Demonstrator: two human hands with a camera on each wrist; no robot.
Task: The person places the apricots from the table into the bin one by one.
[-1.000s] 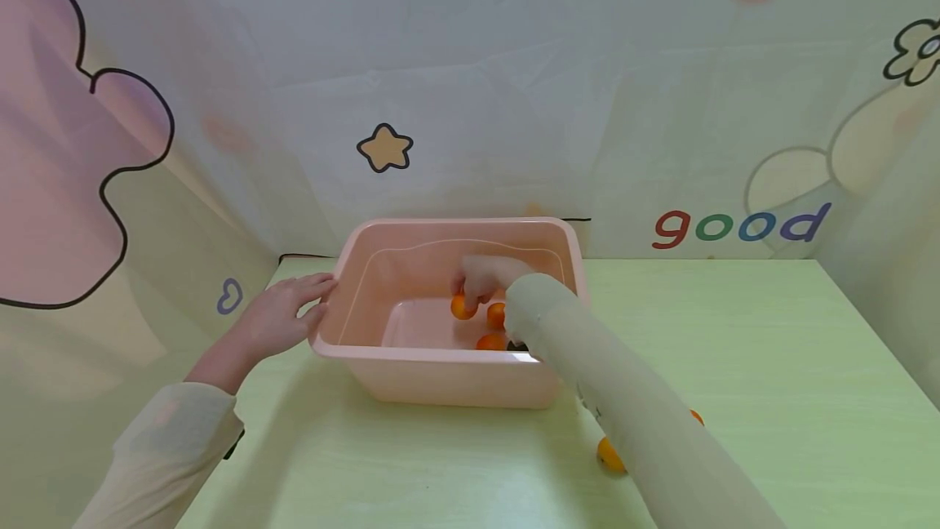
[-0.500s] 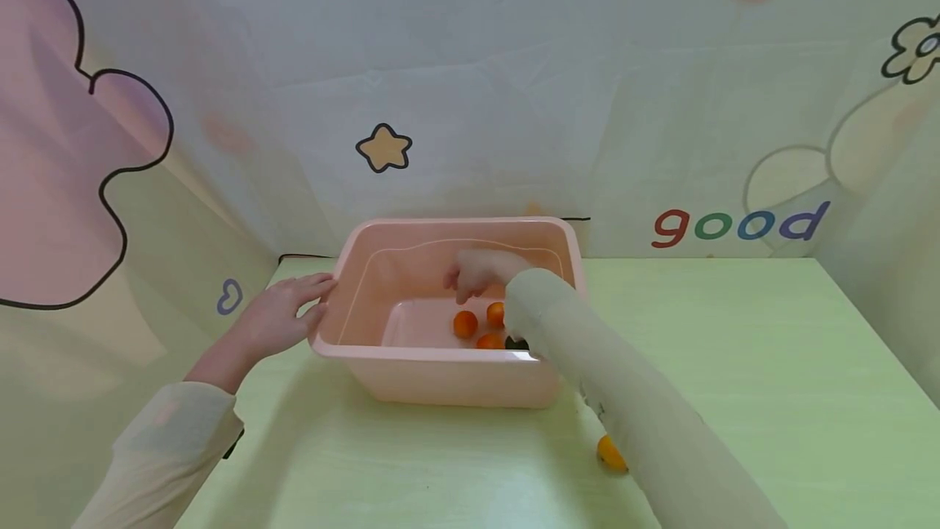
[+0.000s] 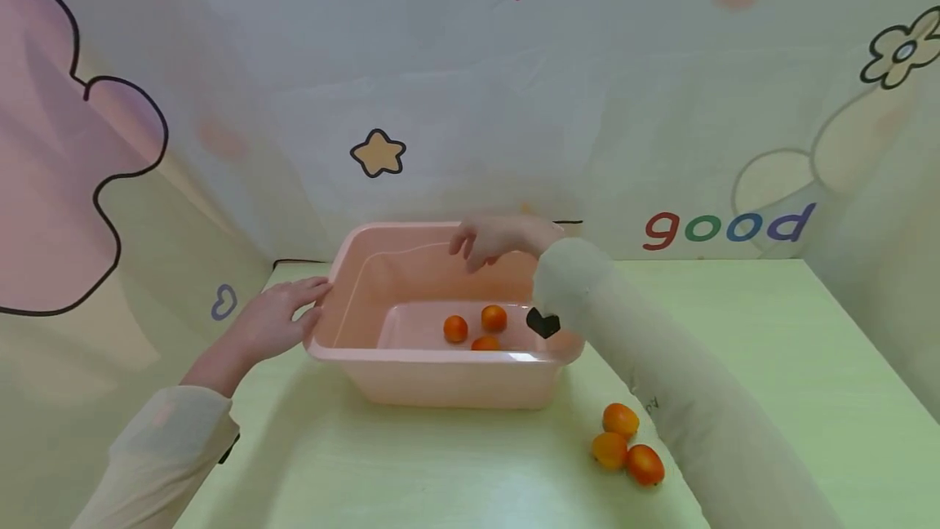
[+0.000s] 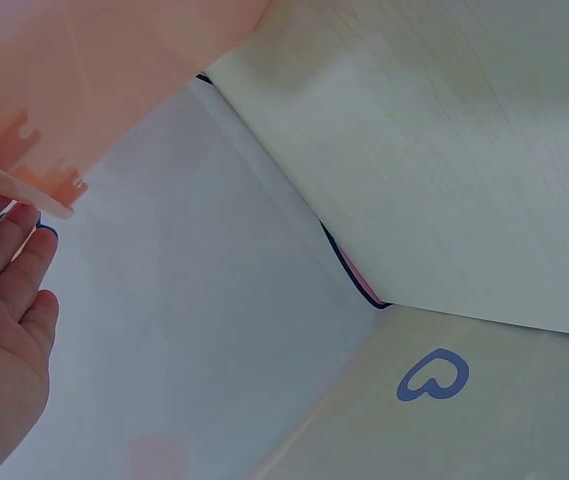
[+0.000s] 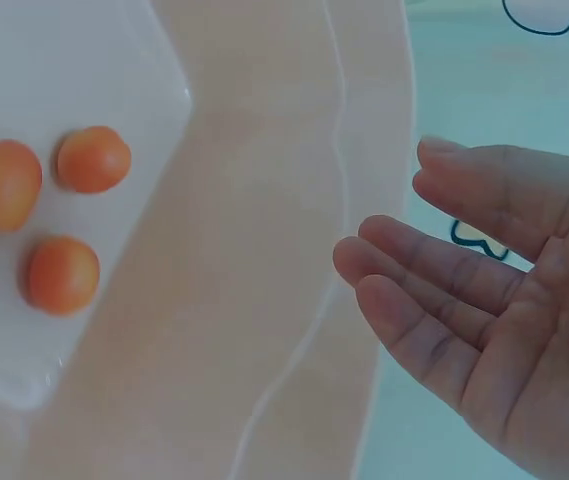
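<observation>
Oranges, three now, lay loose on the floor of the pink tub after the right hand let one go and rose empty, fingers slack, while the left hand stayed flat against the rim (three more waited on the table)

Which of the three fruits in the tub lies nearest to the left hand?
The leftmost fruit; the other two lie further right in the tub.

A green table stands before a cartoon-printed backdrop reading "good".
</observation>
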